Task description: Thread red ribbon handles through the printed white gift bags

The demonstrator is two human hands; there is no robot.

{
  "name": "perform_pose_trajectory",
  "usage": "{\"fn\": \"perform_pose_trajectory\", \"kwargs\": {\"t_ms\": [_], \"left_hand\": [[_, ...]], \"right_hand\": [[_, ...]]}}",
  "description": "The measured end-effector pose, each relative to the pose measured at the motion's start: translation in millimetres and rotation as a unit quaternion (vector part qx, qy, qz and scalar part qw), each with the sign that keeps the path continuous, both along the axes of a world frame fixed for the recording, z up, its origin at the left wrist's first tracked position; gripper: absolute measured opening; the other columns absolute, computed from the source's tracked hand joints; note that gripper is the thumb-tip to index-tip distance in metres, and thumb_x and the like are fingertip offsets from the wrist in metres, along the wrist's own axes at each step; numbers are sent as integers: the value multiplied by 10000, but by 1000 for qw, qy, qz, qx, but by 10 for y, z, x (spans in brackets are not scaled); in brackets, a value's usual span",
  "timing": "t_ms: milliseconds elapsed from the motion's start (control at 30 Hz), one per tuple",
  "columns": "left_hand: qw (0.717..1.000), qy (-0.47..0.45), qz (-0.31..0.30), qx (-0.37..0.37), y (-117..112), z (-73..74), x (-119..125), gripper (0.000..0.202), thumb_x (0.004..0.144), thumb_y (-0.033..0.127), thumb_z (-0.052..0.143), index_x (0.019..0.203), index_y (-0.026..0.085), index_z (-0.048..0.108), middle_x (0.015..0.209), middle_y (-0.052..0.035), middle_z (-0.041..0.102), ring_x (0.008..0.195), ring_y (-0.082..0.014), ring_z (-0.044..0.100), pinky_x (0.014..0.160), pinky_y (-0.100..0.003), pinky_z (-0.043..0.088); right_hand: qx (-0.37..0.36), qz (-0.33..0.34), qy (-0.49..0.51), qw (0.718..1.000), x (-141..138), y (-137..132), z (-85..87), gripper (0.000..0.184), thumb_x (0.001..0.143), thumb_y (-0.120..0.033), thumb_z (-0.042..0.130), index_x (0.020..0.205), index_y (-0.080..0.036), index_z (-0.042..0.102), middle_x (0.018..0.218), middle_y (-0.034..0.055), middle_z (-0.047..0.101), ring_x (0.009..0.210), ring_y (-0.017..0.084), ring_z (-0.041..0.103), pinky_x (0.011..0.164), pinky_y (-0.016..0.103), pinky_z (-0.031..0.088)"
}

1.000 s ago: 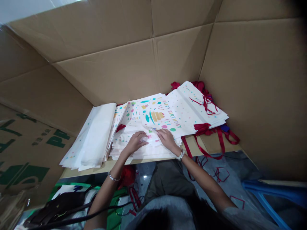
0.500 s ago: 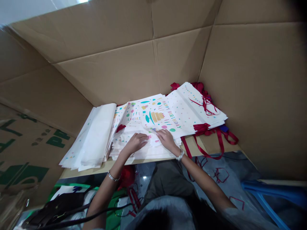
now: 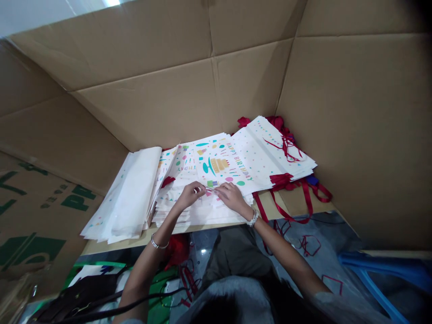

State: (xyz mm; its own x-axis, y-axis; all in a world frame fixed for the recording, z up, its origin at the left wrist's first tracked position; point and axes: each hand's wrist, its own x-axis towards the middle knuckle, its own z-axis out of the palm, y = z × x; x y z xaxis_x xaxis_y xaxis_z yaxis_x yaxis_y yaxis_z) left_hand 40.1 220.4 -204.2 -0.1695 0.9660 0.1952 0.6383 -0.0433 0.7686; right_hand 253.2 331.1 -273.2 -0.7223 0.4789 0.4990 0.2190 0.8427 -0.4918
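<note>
My left hand (image 3: 189, 195) and my right hand (image 3: 229, 196) meet over a stack of flat white birthday gift bags (image 3: 202, 211) printed with coloured confetti. Both hands pinch the near edge of the top bag's folded paper between fingertips, close together. Just behind them lies a bag with a cake picture and "HAPPY BIRTHDAY" lettering (image 3: 222, 163). A bracelet is on each wrist.
A pile of plain white folded bags (image 3: 130, 193) lies to the left. Finished bags with red ribbon handles (image 3: 286, 155) are stacked at the right. Tall cardboard walls (image 3: 209, 90) surround the board. A black bag (image 3: 81, 297) and a blue stool (image 3: 381, 274) sit below.
Both hands have drawn closer together and lifted slightly, from lying flat on the stack to pinching the top bag's edge.
</note>
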Motion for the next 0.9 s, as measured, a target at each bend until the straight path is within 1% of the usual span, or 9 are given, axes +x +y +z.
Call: {"fn": "perform_pose_trajectory", "kwargs": {"t_ms": [100,200,367,400,467,533,600,767,900], "left_hand": [[998,40,6,39,16,42,56,267,938,429,698,813,193,715,860,-68,702,711,-169,607,686,-297,492],[995,62,17,72,0,14,120,290,961,434,681,798,194,688,852,-62,671,696,-162,589,678,-298,491],[986,58,105,112,-161,-172,174,245,949,425,718,1013,196,661,1007,-55,653,727,-138,597,637,-262,490],[986,65,105,108,-205,-218,172,248,946,415,727,1042,200,652,1008,-48,647,727,-136,600,640,-259,497],[990,91,55,91,-283,-306,154,238,945,393,737,1069,207,655,1012,-47,653,793,-155,637,708,-280,541],[988,130,-6,80,-332,-370,123,210,958,360,727,1101,215,677,1077,-74,679,943,-198,678,847,-340,575],[980,181,-31,74,-349,-397,87,177,984,319,691,1130,219,697,1142,-99,704,1062,-236,685,944,-395,567],[957,278,-66,47,-305,-321,40,196,1054,254,550,1085,206,738,1117,-104,756,1039,-244,708,918,-393,567],[970,229,-63,51,-244,-248,51,237,1065,290,536,982,192,735,999,-92,758,929,-215,718,847,-335,573]], "right_hand": [[24,-10,-19,999,15,-48,43,271,1052,-406,615,1223,-250,756,1125,89,712,1040,250,612,911,380,459],[21,-33,-27,999,5,-88,58,248,1076,-305,566,1235,-247,747,1123,80,725,1016,248,609,866,377,449],[-14,-53,-7,998,-32,-80,34,291,1106,-295,492,1252,-246,738,1125,74,739,1020,242,616,871,368,445],[-23,-53,-1,998,-37,-72,26,299,1110,-301,481,1258,-240,734,1133,74,741,1024,240,619,882,366,446],[-36,-51,11,998,-46,-56,10,314,1116,-304,467,1279,-223,723,1165,74,742,1035,241,625,903,368,449],[-43,-48,19,998,-51,-45,-5,326,1118,-303,457,1295,-213,715,1193,76,741,1048,245,629,916,372,451],[-46,-46,23,998,-56,-40,-19,334,1119,-308,449,1292,-213,719,1195,80,742,1058,249,632,919,374,454],[-43,-46,25,998,-65,-39,-39,348,1122,-330,437,1263,-215,735,1147,83,749,1025,250,633,891,376,457],[-39,-46,29,998,-67,-34,-54,348,1122,-328,442,1245,-203,743,1120,83,749,1011,245,627,880,374,457]]}}
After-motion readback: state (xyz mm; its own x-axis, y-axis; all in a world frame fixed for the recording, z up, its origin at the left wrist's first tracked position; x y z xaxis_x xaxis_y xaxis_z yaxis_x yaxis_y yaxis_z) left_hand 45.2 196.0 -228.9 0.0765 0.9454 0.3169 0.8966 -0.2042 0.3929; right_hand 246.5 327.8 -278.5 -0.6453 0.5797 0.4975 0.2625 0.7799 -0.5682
